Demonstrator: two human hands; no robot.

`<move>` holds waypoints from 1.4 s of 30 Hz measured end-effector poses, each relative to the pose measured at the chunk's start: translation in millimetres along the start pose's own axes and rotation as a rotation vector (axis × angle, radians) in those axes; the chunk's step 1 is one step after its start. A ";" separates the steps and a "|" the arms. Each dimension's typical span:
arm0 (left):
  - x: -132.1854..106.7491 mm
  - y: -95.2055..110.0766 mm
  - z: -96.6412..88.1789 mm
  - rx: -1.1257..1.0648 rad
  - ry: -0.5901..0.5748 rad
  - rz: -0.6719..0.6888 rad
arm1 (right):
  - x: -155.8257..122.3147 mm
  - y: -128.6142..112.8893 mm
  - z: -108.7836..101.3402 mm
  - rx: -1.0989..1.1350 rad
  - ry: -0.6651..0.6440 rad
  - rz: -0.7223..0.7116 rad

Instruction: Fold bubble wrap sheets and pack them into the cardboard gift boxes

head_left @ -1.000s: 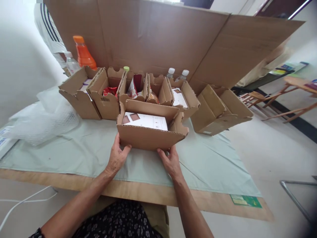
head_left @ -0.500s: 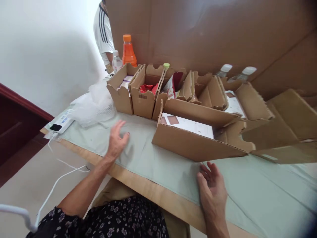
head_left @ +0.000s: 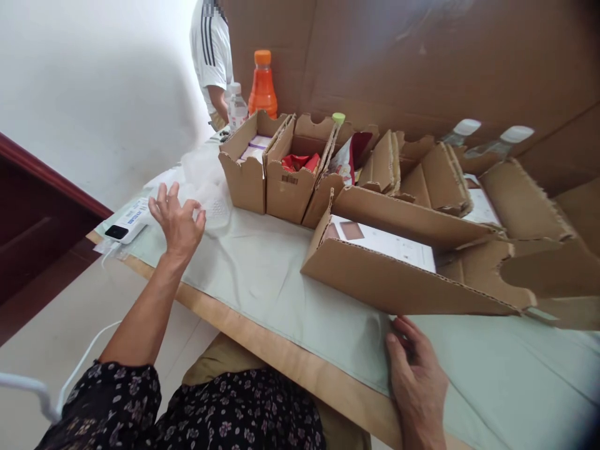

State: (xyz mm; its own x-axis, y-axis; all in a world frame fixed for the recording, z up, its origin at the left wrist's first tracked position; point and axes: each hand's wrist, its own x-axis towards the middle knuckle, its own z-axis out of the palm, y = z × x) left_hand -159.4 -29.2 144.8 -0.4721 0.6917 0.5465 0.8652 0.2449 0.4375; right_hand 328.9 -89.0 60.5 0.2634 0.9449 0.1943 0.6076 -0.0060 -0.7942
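Observation:
My left hand (head_left: 177, 220) hovers open above the table's left end, fingers spread, close to a pile of white foam netting (head_left: 206, 187) and a white device with a dark screen (head_left: 125, 224). It holds nothing. My right hand (head_left: 416, 372) rests on the pale green cloth (head_left: 262, 275) with its fingers loosely curled, just below the front wall of an open cardboard box (head_left: 398, 284). A white card with brown squares (head_left: 379, 240) lies inside that box.
A row of open cardboard boxes (head_left: 290, 181) with snack packets stands behind, backed by a tall cardboard sheet (head_left: 422, 56). An orange bottle (head_left: 262, 84) and clear water bottles (head_left: 237, 109) stand at the back. Another person in a striped white shirt (head_left: 210, 56) is at the far left.
Both hands let go of the front box. My left hand swung out left toward the netting and rose. The view turned left; my right hand settled on the cloth.

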 end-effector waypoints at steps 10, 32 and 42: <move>-49.2 33.7 -54.0 0.083 -0.241 0.045 | -18.5 -30.5 4.2 -0.043 0.111 -0.227; -102.2 54.9 -3.3 -0.730 -0.616 -0.240 | -32.1 -76.8 38.3 0.459 -0.380 0.314; -123.5 63.7 21.3 -0.319 -0.646 0.096 | -16.4 -7.0 -70.3 0.241 -0.143 0.501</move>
State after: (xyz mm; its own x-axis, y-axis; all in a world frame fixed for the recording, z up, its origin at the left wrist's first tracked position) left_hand -42.3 -84.5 90.1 -0.1171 0.9875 0.1055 0.7602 0.0208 0.6494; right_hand 373.1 -127.5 103.3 0.3615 0.8806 -0.3063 0.2421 -0.4060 -0.8812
